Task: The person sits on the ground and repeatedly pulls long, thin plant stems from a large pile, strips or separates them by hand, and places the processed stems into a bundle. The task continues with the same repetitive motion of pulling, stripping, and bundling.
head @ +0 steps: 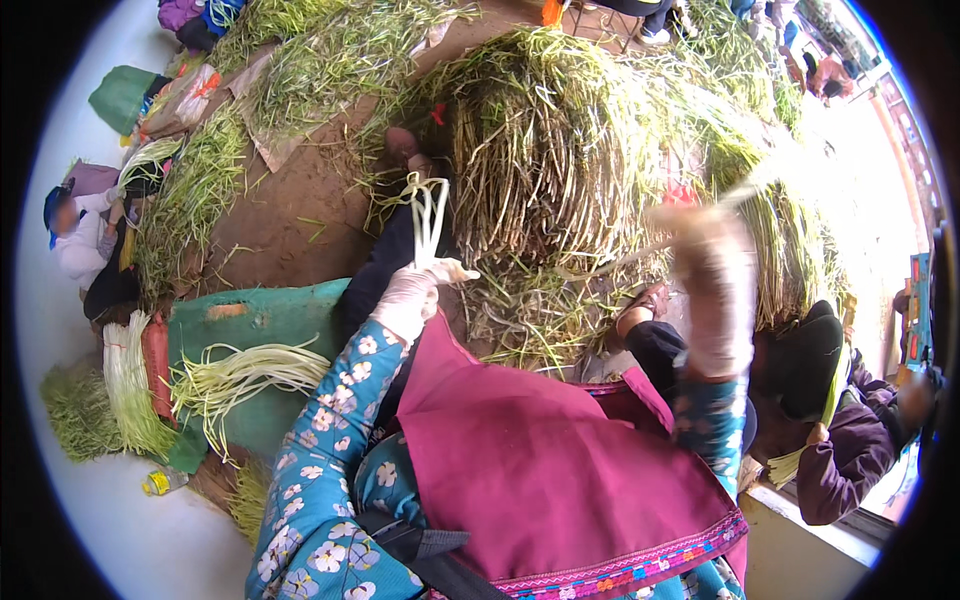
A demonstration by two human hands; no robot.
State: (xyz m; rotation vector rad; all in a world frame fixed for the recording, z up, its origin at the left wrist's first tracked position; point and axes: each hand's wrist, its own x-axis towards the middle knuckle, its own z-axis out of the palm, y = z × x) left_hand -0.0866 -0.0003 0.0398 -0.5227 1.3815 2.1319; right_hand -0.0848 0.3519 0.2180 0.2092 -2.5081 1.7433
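My left hand (409, 296), in a pale glove, is closed round a few whitish plant stalks (427, 217) whose looped ends stand up from it. My right hand (705, 232), gloved and blurred by motion, is raised at the right beside a pale stalk; whether its fingers grip it I cannot tell. Between and beyond both hands stands a large heap of long brown-and-green stalks (532, 172). Loose stalks and leaves (532, 315) lie on the floor nearer to me. A maroon apron (562, 450) covers my lap.
To my left, a bunch of pale stalks (255, 371) lies on a green sheet (255, 300), near an upright bundle (124, 375) and a plastic bottle (163, 481). Co-workers sit at the left (86, 232) and right (847, 442), each holding stalks. More heaps lie behind.
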